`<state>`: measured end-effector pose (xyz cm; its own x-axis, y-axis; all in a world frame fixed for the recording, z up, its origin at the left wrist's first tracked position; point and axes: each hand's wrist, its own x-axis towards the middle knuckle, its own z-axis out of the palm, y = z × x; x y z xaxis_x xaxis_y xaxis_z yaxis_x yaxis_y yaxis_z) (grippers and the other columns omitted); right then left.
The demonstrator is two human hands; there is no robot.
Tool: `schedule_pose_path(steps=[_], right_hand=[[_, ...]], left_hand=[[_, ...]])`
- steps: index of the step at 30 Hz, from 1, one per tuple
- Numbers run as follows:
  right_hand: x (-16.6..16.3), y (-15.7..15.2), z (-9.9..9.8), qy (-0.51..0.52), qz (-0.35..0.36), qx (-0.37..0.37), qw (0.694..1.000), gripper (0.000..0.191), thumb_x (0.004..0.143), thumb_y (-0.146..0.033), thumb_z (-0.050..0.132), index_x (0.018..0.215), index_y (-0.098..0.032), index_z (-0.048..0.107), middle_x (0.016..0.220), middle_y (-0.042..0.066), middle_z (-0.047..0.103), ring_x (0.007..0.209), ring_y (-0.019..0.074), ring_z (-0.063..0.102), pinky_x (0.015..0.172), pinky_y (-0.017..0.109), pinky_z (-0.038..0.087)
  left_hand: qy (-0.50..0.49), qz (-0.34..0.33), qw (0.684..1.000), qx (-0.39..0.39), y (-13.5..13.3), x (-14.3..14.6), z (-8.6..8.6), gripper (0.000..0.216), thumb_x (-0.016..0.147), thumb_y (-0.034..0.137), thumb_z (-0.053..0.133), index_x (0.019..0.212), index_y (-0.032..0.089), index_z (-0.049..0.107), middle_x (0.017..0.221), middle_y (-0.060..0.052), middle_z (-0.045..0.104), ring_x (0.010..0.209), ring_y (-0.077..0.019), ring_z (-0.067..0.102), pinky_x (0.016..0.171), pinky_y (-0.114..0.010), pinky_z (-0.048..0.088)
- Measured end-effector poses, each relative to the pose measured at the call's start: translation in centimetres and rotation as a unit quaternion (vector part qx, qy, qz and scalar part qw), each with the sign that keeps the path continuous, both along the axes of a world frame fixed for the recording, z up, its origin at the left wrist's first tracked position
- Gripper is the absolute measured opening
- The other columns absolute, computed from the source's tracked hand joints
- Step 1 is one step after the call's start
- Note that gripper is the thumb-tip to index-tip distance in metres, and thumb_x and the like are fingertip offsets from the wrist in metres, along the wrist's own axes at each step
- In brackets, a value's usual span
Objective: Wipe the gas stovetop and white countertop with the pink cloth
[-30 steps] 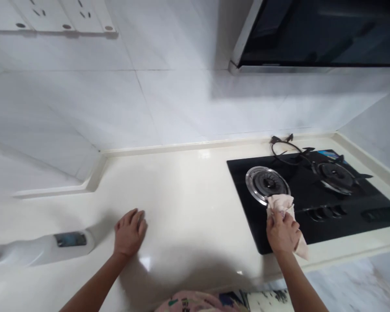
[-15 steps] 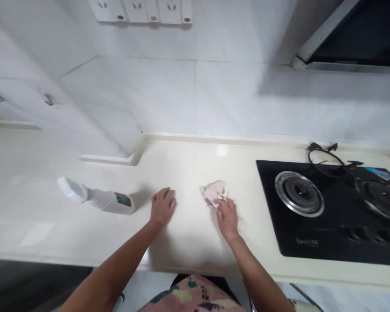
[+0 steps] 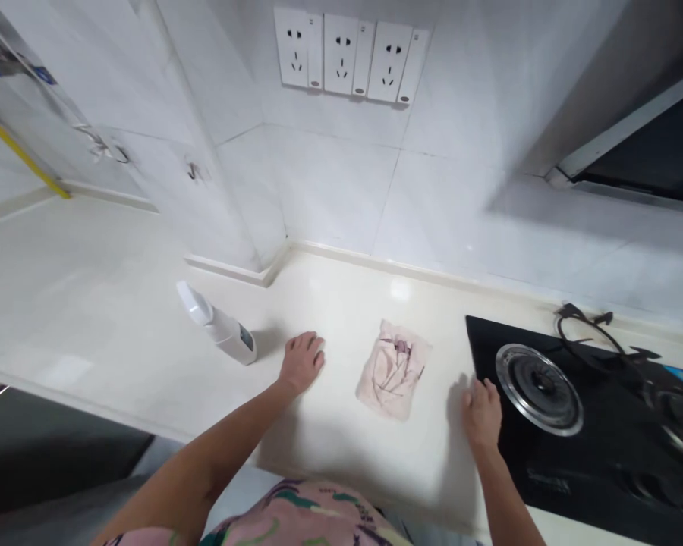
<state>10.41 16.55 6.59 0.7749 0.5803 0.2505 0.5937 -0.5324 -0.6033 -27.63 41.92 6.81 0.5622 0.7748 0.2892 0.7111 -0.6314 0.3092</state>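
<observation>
A pink cloth (image 3: 391, 371) lies crumpled but spread on the pale countertop, with neither hand on it. My left hand (image 3: 303, 362) rests on the counter to the left of the cloth, empty, its fingers a little apart. To the right of the cloth, my right hand (image 3: 482, 409) is by the left edge of the black gas stove (image 3: 524, 470). Its fingers are loosely bent and hold nothing that I can see. A white spray bottle (image 3: 225, 331) stands to the left of my left hand.
The tiled wall behind carries several white sockets (image 3: 347, 57). A wall corner (image 3: 265, 277) juts out onto the counter (image 3: 108, 303) behind the bottle. A black pan support (image 3: 589, 345) leans at the stove's back. A dark range hood (image 3: 649, 144) overhangs the right side.
My right hand has let go of the cloth and moved right to the stove's edge. Bunched before, the cloth now lies spread wider. The view has turned toward the left.
</observation>
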Motion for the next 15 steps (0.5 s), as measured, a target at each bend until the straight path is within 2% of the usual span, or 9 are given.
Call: schedule_pose_path(steps=[2,5,9,12,15], right_hand=[[-1.0,-0.2,-1.5,-0.03,0.025,-0.029,0.999,0.066,0.095,-0.061,0.036,0.129,-0.013,0.065,0.151,0.025,0.053,0.151,0.0429,0.035,0.124,0.068,0.023],[-2.0,0.1,-3.1,-0.066,0.047,-0.047,0.996,0.069,0.099,-0.059,0.031,0.137,-0.01,0.061,0.158,0.025,0.047,0.157,0.0431,0.025,0.126,0.07,0.016],[-1.2,0.0,-4.3,-0.119,0.105,-0.044,0.986,0.066,0.105,-0.055,0.028,0.142,-0.007,0.056,0.159,0.026,0.045,0.157,0.0377,0.029,0.124,0.062,0.03],[-0.3,-0.2,-5.2,-0.191,0.124,-0.028,0.973,0.061,0.108,-0.052,0.032,0.141,-0.007,0.055,0.152,0.027,0.053,0.152,0.0372,0.038,0.12,0.06,0.037],[-0.1,-0.2,-5.7,-0.245,0.121,-0.024,0.962,0.057,0.11,-0.049,0.035,0.14,-0.007,0.057,0.147,0.025,0.058,0.145,0.0365,0.047,0.118,0.058,0.039]], left_hand=[[0.0,0.0,1.0,-0.003,0.0,0.0,0.0,0.033,0.097,0.023,0.054,0.127,0.022,0.067,0.138,-0.015,0.064,0.13,-0.0312,0.055,0.111,-0.05,0.037],[0.002,0.002,1.0,-0.01,0.2,-0.4,0.1,0.033,0.097,0.023,0.054,0.128,0.023,0.067,0.139,-0.014,0.063,0.132,-0.0302,0.054,0.111,-0.049,0.037],[0.007,0.013,1.0,-0.02,-0.2,-0.2,0.1,0.033,0.097,0.024,0.055,0.128,0.022,0.067,0.138,-0.016,0.063,0.133,-0.0315,0.053,0.111,-0.05,0.038],[-0.027,-0.021,0.999,-0.03,-3.0,2.3,-0.1,0.039,0.099,0.032,0.055,0.136,0.022,0.063,0.145,-0.016,0.059,0.14,-0.0335,0.047,0.113,-0.053,0.037],[-0.076,-0.127,0.987,-0.058,-8.1,6.9,-0.5,0.054,0.097,0.043,0.058,0.148,0.026,0.055,0.158,-0.016,0.048,0.148,-0.0362,0.04,0.116,-0.056,0.034]])
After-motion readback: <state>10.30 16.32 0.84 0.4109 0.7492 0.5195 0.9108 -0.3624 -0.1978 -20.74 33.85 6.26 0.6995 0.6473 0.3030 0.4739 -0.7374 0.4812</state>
